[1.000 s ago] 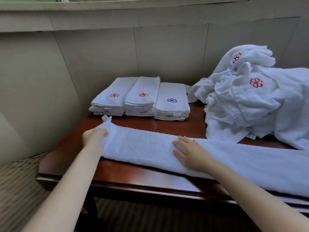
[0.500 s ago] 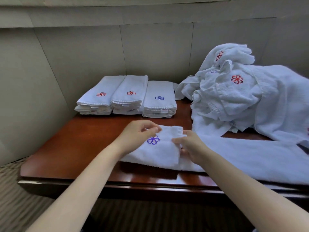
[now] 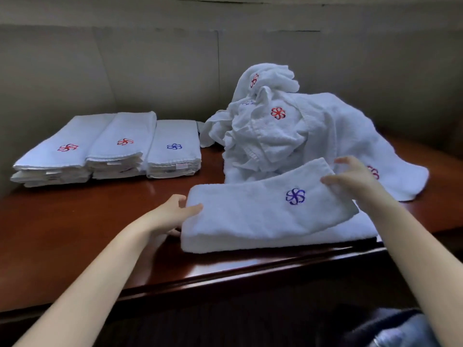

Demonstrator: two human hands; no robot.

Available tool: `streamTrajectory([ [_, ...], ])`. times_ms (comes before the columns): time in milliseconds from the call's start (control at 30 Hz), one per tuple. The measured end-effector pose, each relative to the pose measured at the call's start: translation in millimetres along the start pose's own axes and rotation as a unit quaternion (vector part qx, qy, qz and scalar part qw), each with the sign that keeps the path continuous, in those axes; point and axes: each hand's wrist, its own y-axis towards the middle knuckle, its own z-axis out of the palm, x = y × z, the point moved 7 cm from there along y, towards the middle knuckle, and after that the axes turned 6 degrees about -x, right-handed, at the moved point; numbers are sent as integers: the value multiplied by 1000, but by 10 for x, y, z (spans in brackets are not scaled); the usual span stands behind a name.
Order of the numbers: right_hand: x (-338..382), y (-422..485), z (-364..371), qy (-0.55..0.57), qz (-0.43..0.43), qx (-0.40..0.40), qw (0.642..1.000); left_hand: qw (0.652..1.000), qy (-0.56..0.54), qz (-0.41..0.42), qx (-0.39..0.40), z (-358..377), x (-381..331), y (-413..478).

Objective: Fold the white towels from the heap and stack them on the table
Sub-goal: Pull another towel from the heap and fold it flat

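Towel with the blue emblem (image 3: 265, 216), a long strip a second ago, now lies folded on the surface (image 3: 75, 234); left hand (image 3: 170, 214) pinches its end, right hand (image 3: 350, 177) spread, so stacking looks next.

The dark reddish-brown wooden table (image 3: 75, 221) is smooth and glossy, with pale sheen along its front edge at six o'clock. The folded white terry-cloth towel with blue embroidered flower (image 3: 263, 216) looks soft, nubbly and matt. The three stacks of folded white towels (image 3: 110, 151) at ten o'clock and the crumpled white cloth heap (image 3: 288, 136) at one o'clock share that matt pile.
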Motion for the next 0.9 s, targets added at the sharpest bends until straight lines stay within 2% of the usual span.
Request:
streamTrajectory([
  [100,-251,49,-246,-42,-5,-26,999,1000,-1,-7,-6,171,-67,42],
  [300,-498,140,-307,-64,48,0,997,999,3,-8,-49,358,-161,56],
  [500,-646,302,-422,-47,112,8,993,996,56,-18,-61,408,-152,114],
  [600,-816,315,-418,13,168,25,985,996,62,-19,-54,461,-168,142],
  [800,-923,372,-411,66,210,42,975,999,9,-25,-16,506,-173,221],
  [833,-917,391,-412,45,194,40,979,1000,1,-25,-7,523,-182,218],
  [900,-860,418,-439,-90,121,20,988,1000,-14,-25,6,569,-199,194],
])
